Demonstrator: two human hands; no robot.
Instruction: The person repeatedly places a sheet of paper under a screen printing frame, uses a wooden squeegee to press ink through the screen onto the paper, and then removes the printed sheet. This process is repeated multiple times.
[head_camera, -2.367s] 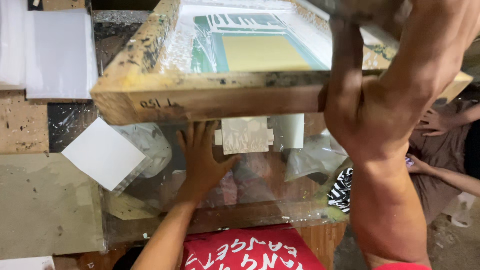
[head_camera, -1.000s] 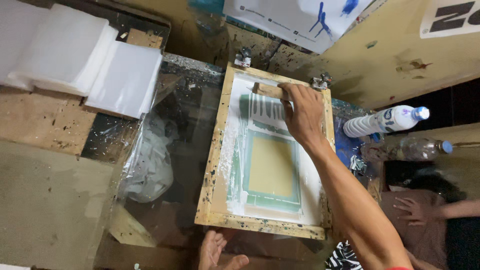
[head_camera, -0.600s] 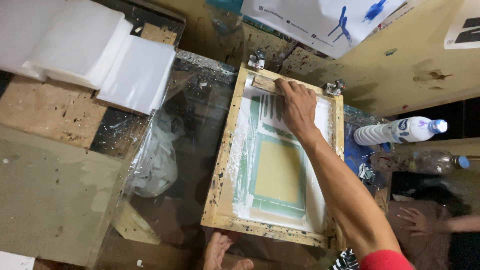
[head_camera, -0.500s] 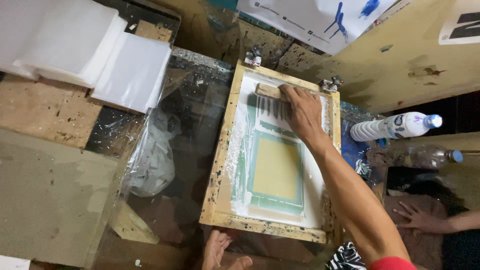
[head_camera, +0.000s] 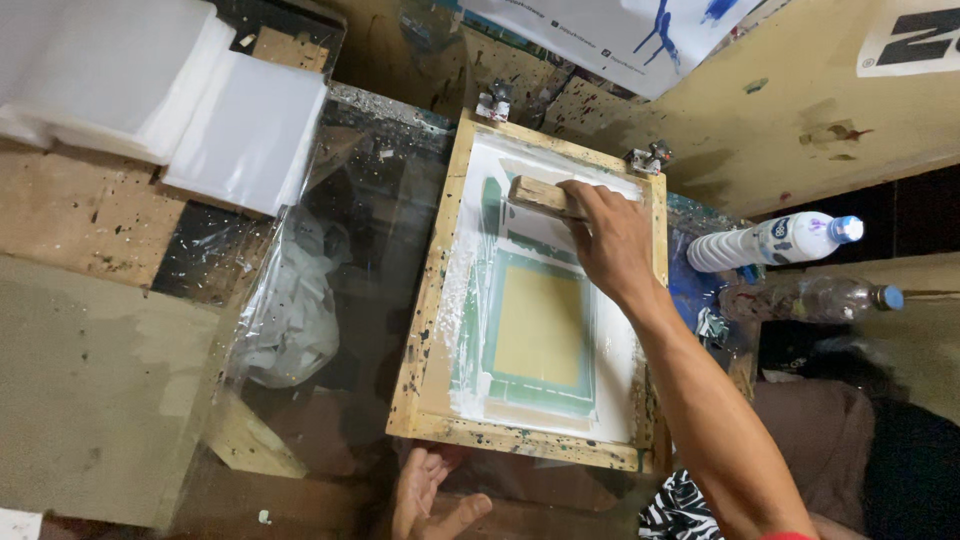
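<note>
Paint-spattered worktop (head_camera: 90, 215) of worn wood w/ a glass-topped section fills the view, backed by a stained yellowish wall beyond the hands. Items in descending size:

(a) Wooden printing frame (head_camera: 432, 300), speckled w/ paint, lies flat on the glass; its mesh is smeared w/ white ink around a green-bordered yellow rectangle. Two metal hinge clamps hold its far edge.

(b) Stack of white sheets (head_camera: 150, 90), far left of the left hand, on the worktop's upper corner.

(c) Crumpled clear plastic bag (head_camera: 290, 310), left of the frame, under or on the glass: cannot tell which.

(d) White plastic bottle (head_camera: 770, 240) w/ blue cap, lying on its side just right of the right hand; a clear bottle lies beside it, further right.

(e) Right hand (head_camera: 610, 235), arm reaching across the frame, fingers curled around the wooden squeegee (head_camera: 540, 195), which sits on the mesh near the frame's far end.

(f) Left hand (head_camera: 425, 495), fingers loosely spread, palm up, empty, just below the frame's near edge; contact w/ the frame not clear.
</note>
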